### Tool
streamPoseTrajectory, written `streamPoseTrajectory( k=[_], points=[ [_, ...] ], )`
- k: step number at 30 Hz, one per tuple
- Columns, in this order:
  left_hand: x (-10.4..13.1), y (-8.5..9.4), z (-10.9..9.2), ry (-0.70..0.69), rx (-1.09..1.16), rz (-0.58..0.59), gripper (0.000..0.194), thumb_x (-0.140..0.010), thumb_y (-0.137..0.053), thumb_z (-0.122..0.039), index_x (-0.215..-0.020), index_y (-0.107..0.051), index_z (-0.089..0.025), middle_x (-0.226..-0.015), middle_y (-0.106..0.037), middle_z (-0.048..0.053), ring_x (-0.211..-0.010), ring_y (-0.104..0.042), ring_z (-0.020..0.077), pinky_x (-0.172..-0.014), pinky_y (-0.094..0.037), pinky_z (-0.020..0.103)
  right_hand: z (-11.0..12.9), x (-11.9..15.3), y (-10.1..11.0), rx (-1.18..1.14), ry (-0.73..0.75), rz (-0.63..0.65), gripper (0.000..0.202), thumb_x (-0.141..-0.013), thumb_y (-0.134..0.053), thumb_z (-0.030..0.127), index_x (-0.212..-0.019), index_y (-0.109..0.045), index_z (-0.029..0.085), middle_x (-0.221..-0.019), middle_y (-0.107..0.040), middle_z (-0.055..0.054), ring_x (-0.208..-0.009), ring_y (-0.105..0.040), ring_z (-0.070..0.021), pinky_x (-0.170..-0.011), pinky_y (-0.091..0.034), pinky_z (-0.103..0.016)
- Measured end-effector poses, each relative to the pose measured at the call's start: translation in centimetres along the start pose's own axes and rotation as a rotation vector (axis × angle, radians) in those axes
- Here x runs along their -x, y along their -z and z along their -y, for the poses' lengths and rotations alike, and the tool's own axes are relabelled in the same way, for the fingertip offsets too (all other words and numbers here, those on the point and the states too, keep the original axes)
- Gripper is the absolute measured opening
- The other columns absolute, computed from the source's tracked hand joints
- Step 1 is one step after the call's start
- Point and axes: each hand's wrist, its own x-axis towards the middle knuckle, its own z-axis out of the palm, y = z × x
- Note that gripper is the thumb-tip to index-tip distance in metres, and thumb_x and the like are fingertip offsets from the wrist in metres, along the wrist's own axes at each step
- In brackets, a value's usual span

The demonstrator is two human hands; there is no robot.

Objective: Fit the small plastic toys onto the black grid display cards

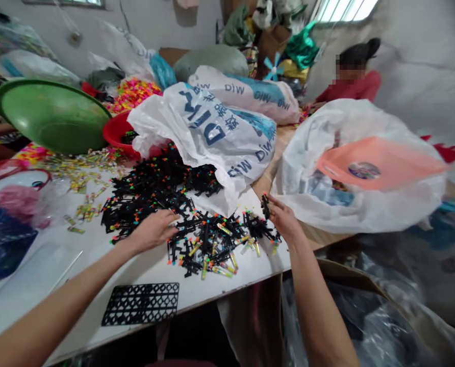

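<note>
A large pile of small black plastic pieces with orange and coloured tips (pixel 147 188) covers the middle of the white table (pixel 135 272). My left hand (pixel 154 229) rests at the pile's near edge, fingers curled toward the pieces; what its fingertips hold, if anything, is hidden. At the pile's right end, my right hand (pixel 283 216) pinches a black piece (pixel 265 206) between thumb and fingers. Between the hands lie scattered black pieces mixed with small yellow-green tubes (pixel 222 270). A black plastic grid (pixel 141 304) lies flat near the front edge.
A white printed sack (pixel 212 127) lies behind the pile. To the right are a white bag (pixel 396 204) and a pink basin (pixel 384 163). A green basin (pixel 55 114), red bowl (pixel 116 133) and blue basket (pixel 5 244) stand left. A person (pixel 359 81) sits at the back right.
</note>
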Motion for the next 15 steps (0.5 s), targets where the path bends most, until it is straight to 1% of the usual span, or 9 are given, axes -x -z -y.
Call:
streamPoseTrajectory(
  k=[2,4,5,6,8,9,11,13,15],
  points=[
    [0.8,-2.7,-3.1,0.052,0.06,-0.036,0.058,-0.084,-0.043,-0.052,-0.131,-0.043,-0.018,-0.134,-0.043,0.016,-0.123,-0.04,0.0286,-0.101,-0.035,0.044,0.7,3.8,-1.2,-0.041,-0.008,-0.01,0.047,-0.081,-0.047,0.037,-0.122,-0.049,0.015,-0.098,-0.065,-0.013,-0.079,-0.064,-0.0226,-0.064,-0.054,-0.036],
    [0.8,-5.5,-6.4,0.105,0.083,-0.038,0.082,-0.07,-0.051,-0.068,-0.138,-0.032,-0.026,-0.145,-0.026,0.016,-0.131,-0.026,0.0373,-0.103,-0.024,0.058,1.3,7.7,-3.5,-0.037,-0.001,-0.009,0.05,-0.077,-0.051,0.037,-0.123,-0.048,0.016,-0.099,-0.064,-0.012,-0.075,-0.063,-0.0214,-0.064,-0.054,-0.037],
    [0.5,-6.8,-7.9,0.119,0.1,-0.023,0.091,-0.064,-0.053,-0.074,-0.139,-0.029,-0.029,-0.148,-0.02,0.016,-0.132,-0.022,0.0405,-0.102,-0.02,0.063,1.5,9.5,-4.9,-0.009,0.018,-0.004,0.05,-0.077,-0.051,0.036,-0.123,-0.047,0.018,-0.101,-0.062,-0.012,-0.076,-0.062,-0.0216,-0.066,-0.054,-0.039],
    [0.2,-7.9,-9.2,0.134,0.123,-0.014,0.097,-0.06,-0.053,-0.077,-0.14,-0.026,-0.03,-0.149,-0.015,0.016,-0.132,-0.019,0.0422,-0.101,-0.017,0.065,1.7,11.1,-6.3,0.045,0.054,0.002,0.049,-0.078,-0.049,0.034,-0.125,-0.046,0.019,-0.104,-0.061,-0.012,-0.079,-0.062,-0.0229,-0.069,-0.054,-0.041],
    [-1.0,-9.6,-11.0,0.163,0.176,-0.026,0.097,-0.062,-0.049,-0.078,-0.142,-0.021,-0.03,-0.15,-0.007,0.018,-0.133,-0.016,0.0419,-0.101,-0.015,0.067,1.9,13.4,-8.8,0.212,0.153,-0.005,0.046,-0.081,-0.044,0.031,-0.127,-0.043,0.022,-0.114,-0.055,-0.014,-0.095,-0.057,-0.0269,-0.08,-0.051,-0.047],
    [-1.6,-10.0,-11.5,0.181,0.199,-0.046,0.095,-0.064,-0.048,-0.076,-0.142,-0.02,-0.03,-0.15,-0.004,0.018,-0.134,-0.015,0.0409,-0.101,-0.014,0.066,1.9,13.9,-9.6,0.305,0.205,-0.03,0.045,-0.083,-0.042,0.029,-0.128,-0.042,0.022,-0.118,-0.052,-0.015,-0.104,-0.053,-0.0289,-0.086,-0.047,-0.05],
    [-2.9,-10.4,-11.9,0.206,0.239,-0.075,0.092,-0.067,-0.047,-0.074,-0.142,-0.02,-0.029,-0.15,-0.001,0.019,-0.135,-0.012,0.0397,-0.102,-0.013,0.066,1.7,13.8,-10.7,0.445,0.276,-0.096,0.045,-0.085,-0.037,0.025,-0.129,-0.04,0.02,-0.122,-0.047,-0.017,-0.114,-0.045,-0.0318,-0.093,-0.04,-0.055],
    [-3.8,-10.2,-12.0,0.224,0.285,-0.075,0.093,-0.065,-0.051,-0.073,-0.141,-0.023,-0.027,-0.149,-0.001,0.021,-0.135,-0.011,0.0409,-0.102,-0.013,0.066,1.3,13.0,-10.9,0.5,0.307,-0.13,0.047,-0.086,-0.035,0.023,-0.132,-0.035,0.02,-0.123,-0.047,-0.017,-0.117,-0.042,-0.0328,-0.095,-0.037,-0.057],
    [-4.1,-9.7,-12.0,0.222,0.334,-0.086,0.092,-0.064,-0.053,-0.072,-0.14,-0.026,-0.026,-0.149,-0.004,0.021,-0.134,-0.012,0.0422,-0.101,-0.013,0.067,0.5,12.2,-10.5,0.498,0.339,-0.116,0.049,-0.086,-0.035,0.023,-0.134,-0.032,0.021,-0.123,-0.047,-0.016,-0.118,-0.042,-0.0318,-0.095,-0.037,-0.056]
  ],
)
